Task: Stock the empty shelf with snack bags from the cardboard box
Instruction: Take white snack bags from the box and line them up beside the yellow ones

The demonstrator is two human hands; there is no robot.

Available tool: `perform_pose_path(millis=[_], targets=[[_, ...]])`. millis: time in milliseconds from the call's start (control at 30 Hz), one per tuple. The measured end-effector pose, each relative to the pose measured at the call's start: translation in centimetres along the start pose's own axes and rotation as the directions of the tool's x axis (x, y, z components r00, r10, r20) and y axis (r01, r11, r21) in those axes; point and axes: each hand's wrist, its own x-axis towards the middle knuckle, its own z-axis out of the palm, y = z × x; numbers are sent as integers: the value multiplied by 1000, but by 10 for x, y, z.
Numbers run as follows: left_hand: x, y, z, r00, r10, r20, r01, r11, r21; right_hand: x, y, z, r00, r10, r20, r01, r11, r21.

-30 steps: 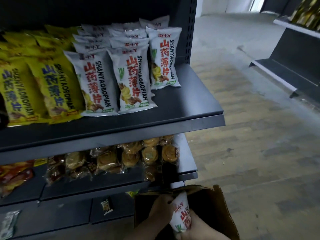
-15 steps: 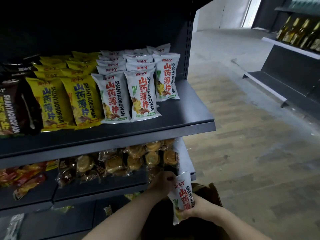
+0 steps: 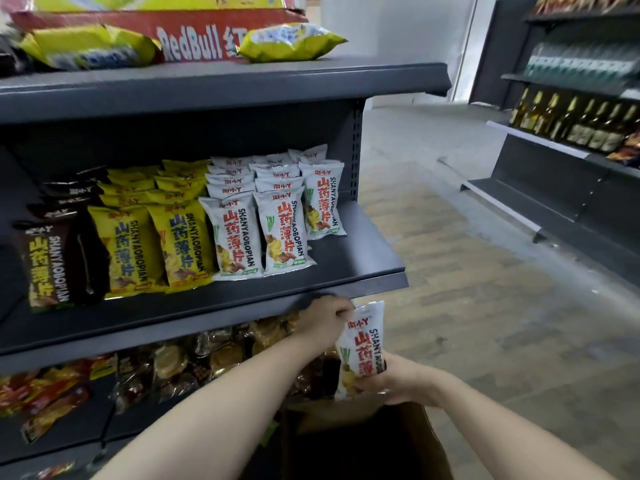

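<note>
Raised since a moment ago, the white snack bag (image 3: 364, 344) now hangs above the cardboard box (image 3: 367, 445), just under the shelf (image 3: 363, 268) lip. The left hand (image 3: 323, 318) pinches its top corner; the right hand (image 3: 401, 382) wraps its lower half. This looks like the carrying step. Next it probably needs lifting onto the bare shelf end beside the white rows (image 3: 277, 216).

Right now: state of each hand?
Left hand: closed, pinching the top edge of the white snack bag.
Right hand: closed, gripping the lower end of the same bag.
</note>
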Motion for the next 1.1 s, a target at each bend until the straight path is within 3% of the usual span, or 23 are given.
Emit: perform_pose_path(millis=[100,167,367,567,733,867,1000,1100], targets=[[3,19,-20,969,163,-186,-124,971,205,-13,-23,-11,997,-69,-31,72,993,94],[6,30,-31,935,246,-256,-166,940,298,-21,-40,-17,995,-78,-58,82,994,68],[22,41,-67,841,291,-456,-149,935,322,-33,-80,-37,982,-172,-72,173,985,1],[36,52,-106,827,322,-461,-137,910,391,-38,-117,-55,952,-291,-98,279,953,-118],[46,68,-127,835,271,-478,-117,938,327,-23,-144,-59,895,-432,-108,412,895,-171],[61,76,-141,858,273,-435,-176,952,250,-7,-166,-64,803,-533,-266,534,842,-76],[79,82,-147,797,283,-534,-234,959,160,9,-182,-78,772,-553,-314,583,813,0],[91,76,-141,772,196,-605,-167,980,104,23,-194,-90,777,-535,-330,601,787,139]])
